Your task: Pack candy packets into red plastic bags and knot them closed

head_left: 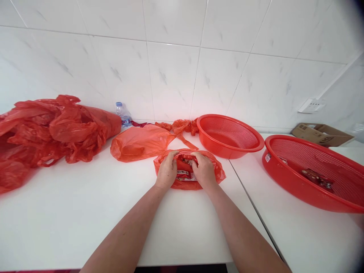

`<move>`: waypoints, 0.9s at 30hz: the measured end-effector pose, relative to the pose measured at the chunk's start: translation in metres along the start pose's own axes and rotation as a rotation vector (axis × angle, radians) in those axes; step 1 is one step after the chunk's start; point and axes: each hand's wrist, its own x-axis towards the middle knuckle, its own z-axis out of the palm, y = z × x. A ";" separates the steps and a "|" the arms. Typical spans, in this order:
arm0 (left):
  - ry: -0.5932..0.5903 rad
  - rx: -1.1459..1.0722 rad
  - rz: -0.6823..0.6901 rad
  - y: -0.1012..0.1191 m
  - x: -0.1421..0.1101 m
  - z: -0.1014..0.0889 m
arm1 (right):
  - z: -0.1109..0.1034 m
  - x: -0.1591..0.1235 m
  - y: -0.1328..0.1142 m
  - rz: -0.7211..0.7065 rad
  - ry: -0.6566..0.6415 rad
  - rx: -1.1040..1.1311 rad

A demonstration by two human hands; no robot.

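Note:
A small red plastic bag point(216, 170) lies on the white table point(71, 216) in front of me, its mouth held apart. My left hand point(166, 170) grips the bag's left edge with curled fingers. My right hand point(203, 170) grips the right edge the same way. Between my hands, inside the bag, red wrapped snack packets point(184, 173) show.
A filled red bag point(139, 143) lies just behind. A heap of red plastic bags point(48, 132) covers the left. A water bottle point(123, 113) stands by the tiled wall. One red colander basket point(229, 135) sits behind right; a bigger one point(313, 172) holds packets. A cardboard box point(321, 134) is far right.

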 end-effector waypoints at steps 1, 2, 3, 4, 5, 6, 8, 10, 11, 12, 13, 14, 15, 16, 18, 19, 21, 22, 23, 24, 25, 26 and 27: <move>0.000 -0.012 -0.006 0.000 0.000 0.000 | 0.000 0.000 -0.001 0.016 -0.002 0.046; 0.001 -0.026 -0.012 0.001 0.000 0.001 | 0.000 -0.001 -0.001 0.027 -0.004 0.090; 0.004 -0.040 -0.022 0.000 0.000 0.001 | -0.001 -0.001 -0.002 0.033 -0.003 0.130; 0.009 -0.051 -0.034 0.000 0.000 0.002 | -0.001 -0.001 -0.002 0.032 -0.001 0.164; 0.018 -0.055 -0.049 0.000 0.000 0.002 | -0.001 -0.001 -0.002 0.025 -0.002 0.192; 0.025 -0.052 -0.066 -0.001 0.000 0.003 | -0.001 -0.001 -0.001 0.018 -0.006 0.214; 0.038 -0.038 -0.090 -0.003 0.000 0.004 | -0.001 0.000 0.000 0.010 -0.017 0.242; 0.037 -0.029 -0.076 -0.005 0.001 0.004 | -0.001 -0.001 0.000 0.010 -0.031 0.248; 0.032 -0.027 -0.057 -0.006 0.002 0.004 | -0.001 -0.001 0.000 0.012 -0.034 0.249; 0.031 -0.024 -0.038 -0.006 0.002 0.004 | -0.001 -0.001 0.000 0.013 -0.036 0.254; 0.035 -0.019 -0.026 -0.006 0.002 0.003 | -0.001 -0.001 0.000 0.012 -0.036 0.264; 0.042 -0.014 -0.020 -0.006 0.002 0.003 | -0.002 -0.001 -0.001 0.009 -0.033 0.279; 0.052 -0.014 -0.021 -0.006 0.003 0.002 | -0.003 -0.001 -0.001 0.007 -0.027 0.294; 0.064 -0.017 -0.022 -0.005 0.003 0.002 | -0.004 -0.001 0.000 0.011 -0.019 0.301; 0.083 -0.025 -0.019 -0.004 0.002 0.001 | -0.006 -0.001 0.003 0.041 -0.008 0.279; 0.089 -0.025 -0.016 -0.003 0.002 0.001 | -0.006 0.000 0.005 0.069 -0.009 0.246; 0.102 -0.014 -0.019 -0.002 0.002 0.001 | -0.004 0.001 0.013 0.129 -0.035 0.156; 0.109 -0.006 -0.027 -0.002 0.002 0.001 | -0.002 0.001 0.017 0.148 -0.058 0.110; 0.117 -0.002 -0.036 -0.001 0.002 0.000 | 0.000 0.001 0.021 0.156 -0.089 0.073; 0.124 0.000 -0.045 -0.002 0.002 0.000 | 0.002 0.001 0.025 0.154 -0.127 0.047; 0.129 -0.001 -0.053 -0.002 0.002 0.000 | 0.004 0.000 0.027 0.147 -0.171 0.035; 0.137 -0.004 -0.061 -0.002 0.002 0.000 | 0.006 -0.001 0.029 0.139 -0.214 0.033; 0.145 -0.009 -0.067 -0.003 0.002 0.000 | 0.007 -0.002 0.030 0.133 -0.251 0.038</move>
